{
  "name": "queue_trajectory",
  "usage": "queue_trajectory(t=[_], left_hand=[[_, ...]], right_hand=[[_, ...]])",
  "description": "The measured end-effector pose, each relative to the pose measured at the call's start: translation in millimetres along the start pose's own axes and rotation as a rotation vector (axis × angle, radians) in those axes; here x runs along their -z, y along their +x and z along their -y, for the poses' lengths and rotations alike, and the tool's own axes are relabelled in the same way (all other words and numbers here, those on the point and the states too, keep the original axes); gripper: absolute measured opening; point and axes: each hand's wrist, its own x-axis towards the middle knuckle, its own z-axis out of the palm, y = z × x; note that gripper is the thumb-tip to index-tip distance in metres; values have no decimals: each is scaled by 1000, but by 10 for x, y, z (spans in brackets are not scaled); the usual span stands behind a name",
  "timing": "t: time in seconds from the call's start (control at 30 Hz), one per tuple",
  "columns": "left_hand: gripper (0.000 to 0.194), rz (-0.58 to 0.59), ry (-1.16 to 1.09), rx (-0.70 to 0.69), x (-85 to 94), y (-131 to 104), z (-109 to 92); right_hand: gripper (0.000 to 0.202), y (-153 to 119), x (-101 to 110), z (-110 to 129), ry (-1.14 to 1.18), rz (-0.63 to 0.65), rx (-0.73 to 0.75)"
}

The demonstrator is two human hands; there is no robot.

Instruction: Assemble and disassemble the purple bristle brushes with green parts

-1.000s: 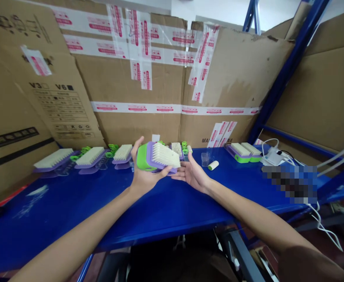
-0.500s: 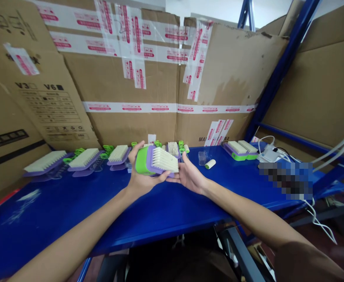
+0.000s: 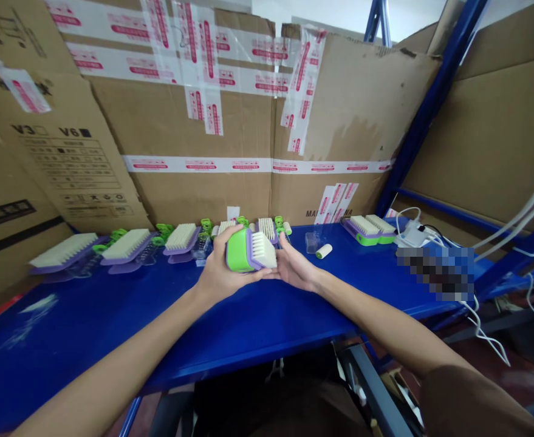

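Above the blue table, a green and purple brush-like block [image 3: 239, 250] with cream ridges is held up in front of me. My left hand [image 3: 219, 270] wraps round its green side, thumb along the bottom. My right hand [image 3: 296, 264] is at its right, cream end, fingers behind or under it and partly hidden, thumb pointing up. Behind the hands stand similar ridged blocks, one [image 3: 181, 238] left of my left hand and another [image 3: 267, 228] just behind the held one. A small cream cylinder [image 3: 324, 251] lies to the right of my right hand.
More ridged blocks [image 3: 127, 244] with green clips and clear plastic parts line the back left of the blue table [image 3: 267, 328]. A pair of ridged blocks [image 3: 369, 230] sits at the right, beside a white power strip [image 3: 415, 235] with cables. Cardboard [image 3: 203, 133] stands behind.
The held block has turned so its green end faces me more and its cream ridges look narrower. The view has shifted slightly; my right hand stays by the block's right end.
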Motion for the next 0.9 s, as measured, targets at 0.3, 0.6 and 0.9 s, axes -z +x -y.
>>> queue_trajectory(t=[0.3, 0.6, 0.9], left_hand=[[118, 123, -52, -46, 21, 21, -36], [113, 158, -62, -35, 25, 22, -67], [111, 149, -76, -119, 28, 16, -39]], right_hand=[[98, -8, -35, -9, 13, 38, 36], [97, -39, -71, -2, 28, 49, 32], [92, -82, -157, 47, 43, 23, 43]])
